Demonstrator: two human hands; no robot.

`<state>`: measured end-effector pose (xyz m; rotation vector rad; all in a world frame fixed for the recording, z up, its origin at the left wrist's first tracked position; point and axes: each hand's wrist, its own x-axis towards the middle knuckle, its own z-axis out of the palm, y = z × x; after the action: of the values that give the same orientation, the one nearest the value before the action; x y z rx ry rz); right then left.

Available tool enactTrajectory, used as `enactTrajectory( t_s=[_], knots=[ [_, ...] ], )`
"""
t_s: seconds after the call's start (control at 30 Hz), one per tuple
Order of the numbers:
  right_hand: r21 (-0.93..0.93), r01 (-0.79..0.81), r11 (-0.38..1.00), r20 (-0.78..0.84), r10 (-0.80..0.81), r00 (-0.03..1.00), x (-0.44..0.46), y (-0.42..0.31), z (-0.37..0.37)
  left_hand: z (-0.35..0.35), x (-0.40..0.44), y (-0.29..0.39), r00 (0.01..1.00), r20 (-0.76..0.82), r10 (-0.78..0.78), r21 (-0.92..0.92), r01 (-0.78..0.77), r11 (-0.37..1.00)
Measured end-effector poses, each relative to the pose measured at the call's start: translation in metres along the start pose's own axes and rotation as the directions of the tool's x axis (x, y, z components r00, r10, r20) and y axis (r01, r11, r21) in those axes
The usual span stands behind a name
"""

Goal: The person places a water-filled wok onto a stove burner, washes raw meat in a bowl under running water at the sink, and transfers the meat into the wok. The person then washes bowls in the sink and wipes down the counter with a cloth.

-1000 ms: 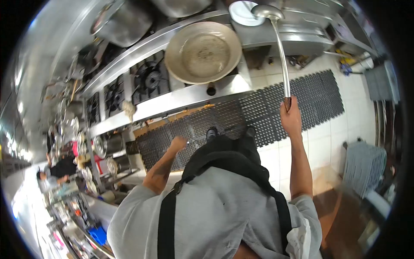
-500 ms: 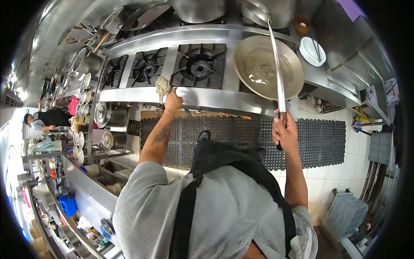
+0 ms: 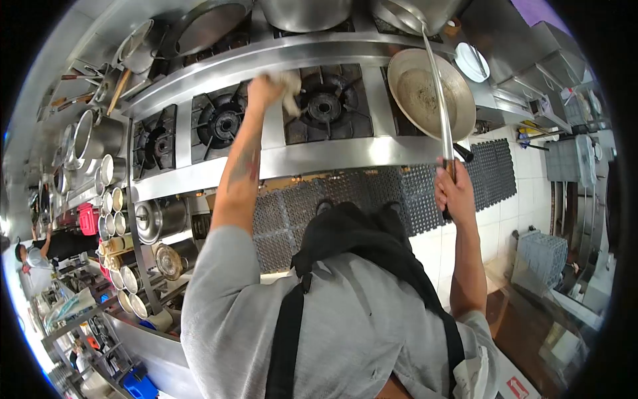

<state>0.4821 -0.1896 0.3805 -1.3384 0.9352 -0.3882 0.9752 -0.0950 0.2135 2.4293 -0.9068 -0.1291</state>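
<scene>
My left hand [image 3: 264, 92] is closed on a light beige cloth [image 3: 290, 92], slightly blurred, over the steel strip between two gas burners. In my right hand [image 3: 455, 191] is the dark grip of a long-handled ladle [image 3: 436, 83], its steel shaft crossing above a wide pan [image 3: 415, 93]. The ladle's bowl is at the top of the view, beside a large pot [image 3: 438, 14]. A little water or residue shows in the pan, which sits tilted on the right of the stove. The burner [image 3: 324, 106] nearest the cloth is bare.
More burners [image 3: 224, 123] line the stove to the left. Large pots [image 3: 306, 13] stand along the back. White plates [image 3: 472, 61] are at the right. Pots and ladles crowd the left shelves. Black rubber matting [image 3: 292, 213] covers the floor. Another person [image 3: 36, 256] stands far left.
My left hand has moved from the stove's front edge inward, over the surface between the burners, with the cloth. My right hand still grips the ladle. The view has shifted.
</scene>
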Motion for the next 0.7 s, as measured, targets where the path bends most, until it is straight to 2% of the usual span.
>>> enactTrajectory(
  t_s=[0.03,0.07,0.1,0.13,0.17,0.2,0.27,0.33,0.4,0.47,0.53,0.63,0.7],
  knots=[
    [-0.050,0.018,0.999,0.012,-0.018,1.000,0.003,-0.003,0.012,0.006,0.023,0.003,0.995,-0.086,0.048,-0.053,-0.052,0.997],
    [-0.109,0.036,0.993,0.025,-0.034,0.999,0.006,-0.007,0.023,0.003,0.039,0.006,0.996,-0.076,0.044,-0.133,-0.054,0.990],
    [-0.113,0.049,0.992,0.031,-0.046,0.998,0.012,-0.007,0.035,-0.006,0.046,0.017,0.989,-0.136,0.054,-0.135,-0.072,0.988],
    [-0.116,0.062,0.991,0.044,-0.058,0.997,0.020,-0.004,0.049,-0.031,0.030,0.042,0.991,-0.125,0.046,-0.215,-0.073,0.974],
    [-0.144,0.049,0.988,0.056,-0.042,0.998,0.028,-0.001,0.066,-0.028,0.022,0.045,0.974,-0.216,0.070,-0.272,-0.129,0.953],
    [-0.168,0.036,0.985,0.070,-0.025,0.997,0.036,0.004,0.084,-0.031,0.005,0.053,0.996,-0.090,0.019,-0.388,-0.053,0.920],
    [-0.210,0.020,0.978,0.100,0.001,0.995,0.060,0.028,0.117,-0.025,-0.043,0.052,0.999,0.030,0.015,-0.586,0.006,0.810],
    [-0.218,0.020,0.976,0.169,0.017,0.985,0.084,0.061,0.140,-0.028,-0.105,0.045,1.000,0.006,0.009,-0.652,-0.002,0.758],
    [-0.598,0.140,0.789,0.090,-0.107,0.990,0.101,0.088,0.170,-0.029,-0.163,0.021,0.995,0.077,-0.064,-0.719,0.100,0.688],
    [-0.725,0.189,0.662,0.085,-0.187,0.979,0.121,0.127,0.191,-0.028,-0.221,-0.014,0.987,0.103,-0.123,-0.779,0.157,0.607],
    [-0.789,0.193,0.583,0.121,-0.161,0.980,0.121,0.150,0.216,-0.020,-0.278,-0.050,0.938,0.207,-0.279,-0.841,0.317,0.439],
    [-0.830,0.156,0.536,0.124,-0.095,0.988,0.134,0.201,0.234,-0.025,-0.336,-0.079,0.877,0.253,-0.407,-0.848,0.404,0.343],
    [-0.792,0.070,0.607,0.067,-0.028,0.997,0.142,0.221,0.240,-0.024,-0.360,-0.090,0.847,0.249,-0.469,-0.861,0.415,0.292]
  ],
)
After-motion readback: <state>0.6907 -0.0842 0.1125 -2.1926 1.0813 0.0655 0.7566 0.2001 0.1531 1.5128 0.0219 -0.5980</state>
